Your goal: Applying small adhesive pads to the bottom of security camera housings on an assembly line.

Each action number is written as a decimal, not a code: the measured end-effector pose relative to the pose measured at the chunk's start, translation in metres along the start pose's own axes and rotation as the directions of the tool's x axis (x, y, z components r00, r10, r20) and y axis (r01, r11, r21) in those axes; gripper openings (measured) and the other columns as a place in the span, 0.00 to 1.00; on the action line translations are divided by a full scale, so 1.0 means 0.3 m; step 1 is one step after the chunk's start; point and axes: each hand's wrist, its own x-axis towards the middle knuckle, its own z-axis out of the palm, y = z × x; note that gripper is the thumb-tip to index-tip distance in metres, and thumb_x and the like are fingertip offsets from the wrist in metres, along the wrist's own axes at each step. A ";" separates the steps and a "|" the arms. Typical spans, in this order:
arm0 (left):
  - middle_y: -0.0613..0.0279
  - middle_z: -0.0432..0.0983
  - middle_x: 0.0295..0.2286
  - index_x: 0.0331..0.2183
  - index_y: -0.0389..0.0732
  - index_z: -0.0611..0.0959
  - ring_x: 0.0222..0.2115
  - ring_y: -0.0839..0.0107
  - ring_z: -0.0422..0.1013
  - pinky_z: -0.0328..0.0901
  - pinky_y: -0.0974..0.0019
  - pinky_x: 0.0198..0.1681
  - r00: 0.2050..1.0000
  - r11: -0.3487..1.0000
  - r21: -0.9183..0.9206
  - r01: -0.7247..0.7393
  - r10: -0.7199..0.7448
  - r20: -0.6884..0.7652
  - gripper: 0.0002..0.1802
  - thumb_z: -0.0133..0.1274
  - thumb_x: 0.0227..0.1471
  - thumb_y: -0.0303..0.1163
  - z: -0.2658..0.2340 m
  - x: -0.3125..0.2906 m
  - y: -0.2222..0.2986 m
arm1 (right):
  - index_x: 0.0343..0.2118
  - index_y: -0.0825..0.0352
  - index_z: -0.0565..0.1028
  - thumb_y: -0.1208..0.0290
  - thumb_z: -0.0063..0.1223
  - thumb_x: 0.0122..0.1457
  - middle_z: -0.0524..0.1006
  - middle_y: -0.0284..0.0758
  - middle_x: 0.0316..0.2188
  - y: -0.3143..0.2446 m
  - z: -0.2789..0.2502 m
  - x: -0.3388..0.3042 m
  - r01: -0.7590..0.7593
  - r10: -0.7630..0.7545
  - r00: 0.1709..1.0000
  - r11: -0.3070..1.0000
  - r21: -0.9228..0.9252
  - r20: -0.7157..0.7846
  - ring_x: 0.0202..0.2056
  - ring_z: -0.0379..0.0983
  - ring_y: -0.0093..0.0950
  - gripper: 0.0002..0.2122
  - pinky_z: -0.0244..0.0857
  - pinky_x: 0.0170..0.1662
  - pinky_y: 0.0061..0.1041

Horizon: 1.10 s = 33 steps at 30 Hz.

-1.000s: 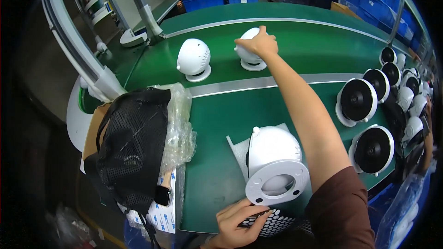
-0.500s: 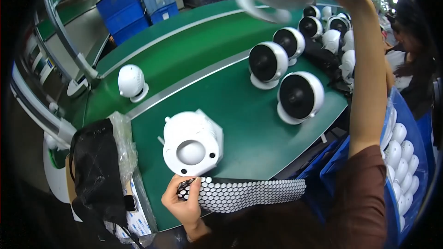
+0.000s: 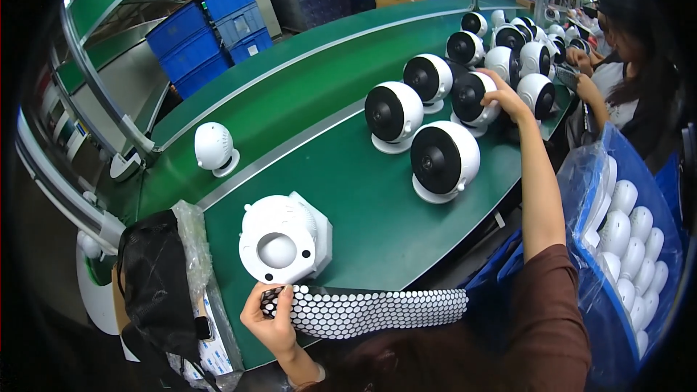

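- While the left hand [image 3: 272, 325] pinches a likely limp white-dotted black strip [image 3: 377, 312],
- the right hand [image 3: 511, 101] grips a black-faced white plastic globe [image 3: 468, 96], probably slick, best cupped.

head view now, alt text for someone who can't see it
A person's right hand touches a black-fronted white device among similar ones on a green workbench; the left hand pinches one end of a white-dotted black strip, near a tipped white device.
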 end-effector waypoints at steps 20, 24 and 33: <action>0.63 0.68 0.17 0.21 0.30 0.75 0.19 0.79 0.63 0.55 0.79 0.24 1.000 1.000 0.000 0.011 -0.011 -0.029 0.03 0.52 0.35 0.16 -0.004 -0.021 0.016 | 0.52 0.60 0.60 0.73 0.60 0.35 0.56 0.44 0.54 -0.253 0.213 -0.305 0.322 -0.364 0.929 0.708 -0.628 0.065 0.57 0.49 0.42 0.35 0.48 0.57 0.34; 0.61 0.69 0.17 0.20 0.31 0.76 0.20 0.77 0.64 0.57 0.77 0.25 0.997 0.998 0.007 0.060 -0.059 -0.046 0.05 0.54 0.33 0.15 -0.005 -0.021 0.012 | 0.51 0.61 0.61 0.73 0.56 0.42 0.58 0.44 0.53 -0.433 0.401 -0.297 0.552 -0.595 0.803 0.708 -0.441 0.050 0.56 0.52 0.41 0.29 0.50 0.55 0.33; 0.55 0.74 0.21 0.22 0.31 0.78 0.23 0.71 0.70 0.62 0.74 0.28 0.998 0.995 0.093 0.037 -0.041 0.039 0.07 0.56 0.32 0.15 -0.015 -0.023 0.029 | 0.54 0.69 0.52 0.43 0.56 0.38 0.63 0.55 0.45 -0.682 1.174 0.127 0.365 -0.202 0.901 0.830 -0.421 0.384 0.42 0.68 0.46 0.44 0.66 0.40 0.35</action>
